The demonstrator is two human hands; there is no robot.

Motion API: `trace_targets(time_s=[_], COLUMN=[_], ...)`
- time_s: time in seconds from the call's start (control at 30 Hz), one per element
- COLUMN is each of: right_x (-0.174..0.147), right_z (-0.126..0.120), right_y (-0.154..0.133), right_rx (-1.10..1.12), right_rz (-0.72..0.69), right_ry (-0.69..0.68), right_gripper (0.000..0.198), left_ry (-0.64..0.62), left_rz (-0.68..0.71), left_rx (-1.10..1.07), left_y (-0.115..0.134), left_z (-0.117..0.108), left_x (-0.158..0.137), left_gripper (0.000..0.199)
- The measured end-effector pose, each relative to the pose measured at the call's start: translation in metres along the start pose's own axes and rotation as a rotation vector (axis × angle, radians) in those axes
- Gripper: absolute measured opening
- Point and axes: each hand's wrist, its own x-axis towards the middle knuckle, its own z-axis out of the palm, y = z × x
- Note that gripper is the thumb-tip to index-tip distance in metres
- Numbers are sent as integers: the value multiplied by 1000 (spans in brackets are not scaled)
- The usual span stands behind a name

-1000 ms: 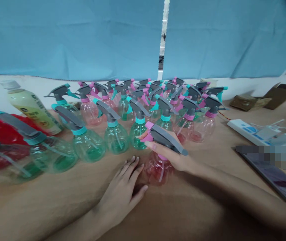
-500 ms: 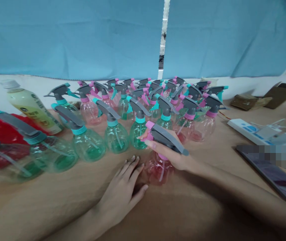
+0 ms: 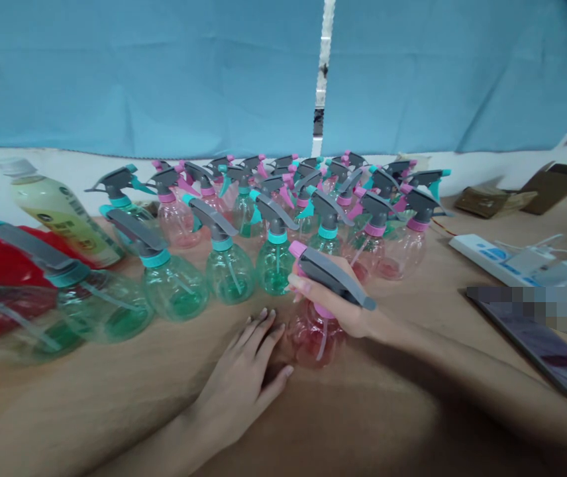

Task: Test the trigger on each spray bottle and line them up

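Note:
My right hand (image 3: 338, 298) is wrapped round the head of a pink spray bottle (image 3: 316, 341), its fingers curled in on the trigger under the pink nozzle. This bottle stands upright on the wooden table (image 3: 174, 391), a thin tube showing inside its clear pink body. Just left of it, my left hand (image 3: 244, 377) lies palm down on the tabletop, fingers stretched out and holding nothing. Behind both hands stand several more spray bottles, among them a green spray bottle (image 3: 276, 265) and a pink-collared spray bottle (image 3: 403, 252).
At the left, a drink bottle with a white cap (image 3: 65, 215) stands by a red plastic bag (image 3: 5, 245). A power strip (image 3: 485, 258) and a phone (image 3: 536, 344) lie at the right, with a brown cardboard box (image 3: 552, 189) behind. A blue cloth (image 3: 164, 79) hangs at the back.
The fingers of my right hand have drawn inward, pulling the trigger toward the bottle's neck. My left hand and the other bottles look the same.

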Motion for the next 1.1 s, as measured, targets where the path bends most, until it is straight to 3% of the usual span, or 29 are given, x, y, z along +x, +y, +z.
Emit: trace_targets(time_s=[0.23,0.73,1.1], right_x=[1,-3,-5], right_z=[-2,2,6], right_y=[-9,0,-7], right_rx=[-45,59,-39], right_rz=[37,82,71], right_ry=[-37,-16,61], right_gripper=[24,27,24], left_ry=[-9,19,16], left_rz=[8,14,-14], left_rx=[21,28,-28], left_y=[0,-2,0], left_z=[0,4,4], left_x=[0,-1,-2], left_gripper=[47,46,43])
